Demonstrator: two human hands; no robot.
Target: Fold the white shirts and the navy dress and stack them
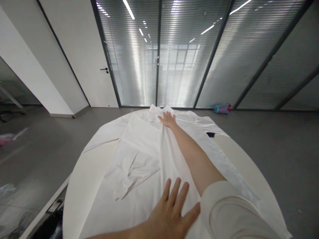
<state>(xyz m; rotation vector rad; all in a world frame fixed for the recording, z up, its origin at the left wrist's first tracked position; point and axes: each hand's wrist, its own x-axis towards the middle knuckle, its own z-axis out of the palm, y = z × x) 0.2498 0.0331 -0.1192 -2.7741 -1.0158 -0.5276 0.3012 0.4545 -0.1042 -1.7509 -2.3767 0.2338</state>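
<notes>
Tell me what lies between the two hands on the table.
In the head view, only the white shirt lies between the left hand near its hem and the right hand by the collar, with a folded sleeve just beside that stretch.

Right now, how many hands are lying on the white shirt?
2. The left hand lies flat on the white shirt near the hem; the right hand rests far out by the collar.

Left grip [171,209] flat, fingers spread; right grip [168,120] stretched forward, flat.
</notes>
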